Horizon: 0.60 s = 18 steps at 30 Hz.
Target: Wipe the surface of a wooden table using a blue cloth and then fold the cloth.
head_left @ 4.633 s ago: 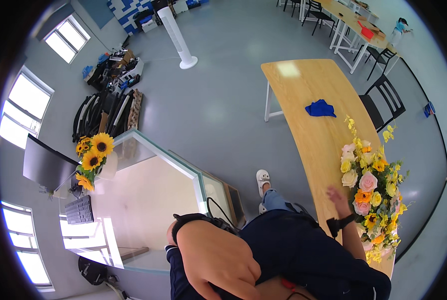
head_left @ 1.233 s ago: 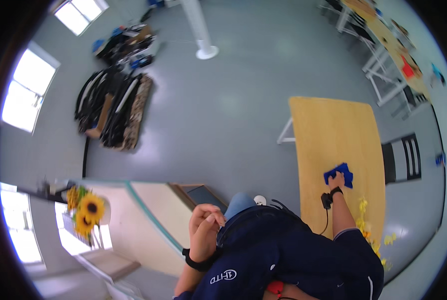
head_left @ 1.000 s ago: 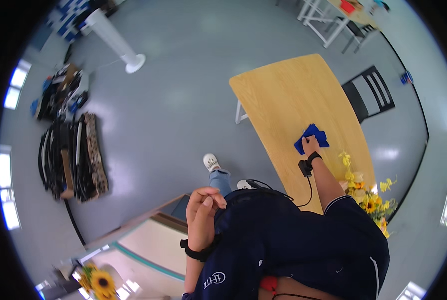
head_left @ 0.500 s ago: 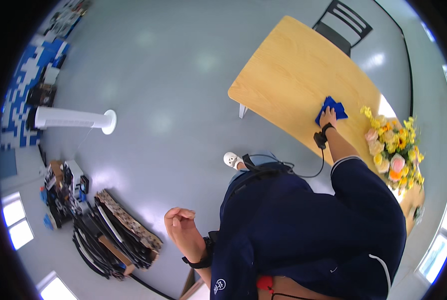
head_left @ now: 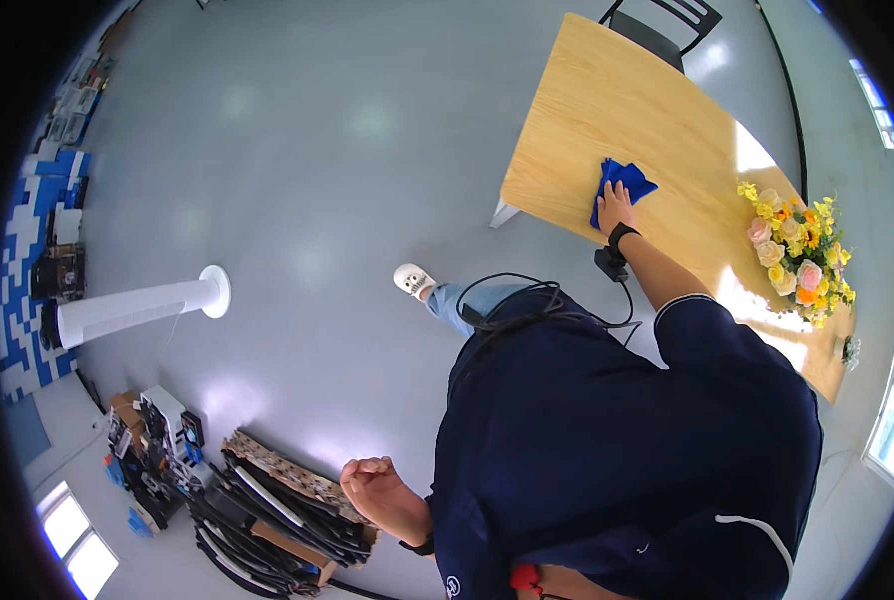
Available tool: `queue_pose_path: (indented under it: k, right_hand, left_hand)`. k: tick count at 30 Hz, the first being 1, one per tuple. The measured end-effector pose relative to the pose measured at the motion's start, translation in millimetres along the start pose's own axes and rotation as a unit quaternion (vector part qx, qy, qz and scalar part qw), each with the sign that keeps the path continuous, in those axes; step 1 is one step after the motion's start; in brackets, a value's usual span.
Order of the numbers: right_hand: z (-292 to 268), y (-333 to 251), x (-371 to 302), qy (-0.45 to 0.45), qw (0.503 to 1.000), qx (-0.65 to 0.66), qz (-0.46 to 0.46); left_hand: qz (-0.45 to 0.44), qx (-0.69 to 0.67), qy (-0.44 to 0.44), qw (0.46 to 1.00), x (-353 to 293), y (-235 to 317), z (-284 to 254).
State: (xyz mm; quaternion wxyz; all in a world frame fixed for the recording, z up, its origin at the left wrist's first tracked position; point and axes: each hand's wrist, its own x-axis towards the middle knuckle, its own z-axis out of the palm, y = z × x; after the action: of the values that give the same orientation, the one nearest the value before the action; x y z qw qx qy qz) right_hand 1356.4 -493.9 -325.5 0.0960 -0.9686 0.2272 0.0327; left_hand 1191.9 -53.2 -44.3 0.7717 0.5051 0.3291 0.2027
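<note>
My right hand (head_left: 618, 208) rests on a crumpled blue cloth (head_left: 627, 177), pressing it onto the light wooden table (head_left: 587, 100); its fingertips lie over the cloth and part of the palm side is hidden. A black strap with a small dark box (head_left: 612, 262) is on that wrist, and a black cable runs from it to my waist. My left hand (head_left: 384, 497) hangs away from the table, above the floor on my left. Its fingers are loosely bent with nothing in them.
A bouquet of yellow, pink and orange flowers (head_left: 797, 258) stands on the table's right part. Behind the table is a black chair (head_left: 657, 38). A white tower-shaped appliance (head_left: 142, 310) stands at left; dark tubes (head_left: 277, 510) and clutter lie at lower left.
My right hand and the blue cloth have shifted toward the table's left end. My body and view have turned, and my foot now shows further left. My left hand stays empty.
</note>
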Motion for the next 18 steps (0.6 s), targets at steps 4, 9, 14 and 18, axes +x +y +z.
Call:
queue_pose_path:
  k: [4, 9, 14, 18]
  right_hand:
    - [12.5, -67.1, 18.7, 0.025, 0.999, 0.018, 0.025]
    - [24.4, -129.8, 42.1, 0.033, 0.995, 0.020, 0.094]
    - [23.6, -143.2, 53.1, 0.057, 0.987, 0.011, 0.150]
    - [23.7, -148.5, 52.5, 0.039, 0.983, 0.004, 0.178]
  left_hand:
    - [-0.019, 0.007, -0.023, 1.000, 61.5, 17.3, 0.2]
    - [0.095, 0.186, -0.040, 0.977, 129.3, 65.7, 21.9]
    - [0.122, 0.212, -0.022, 0.969, 197.5, 80.9, 51.7]
    - [0.023, 0.182, -0.142, 0.973, 246.0, 54.8, 67.3]
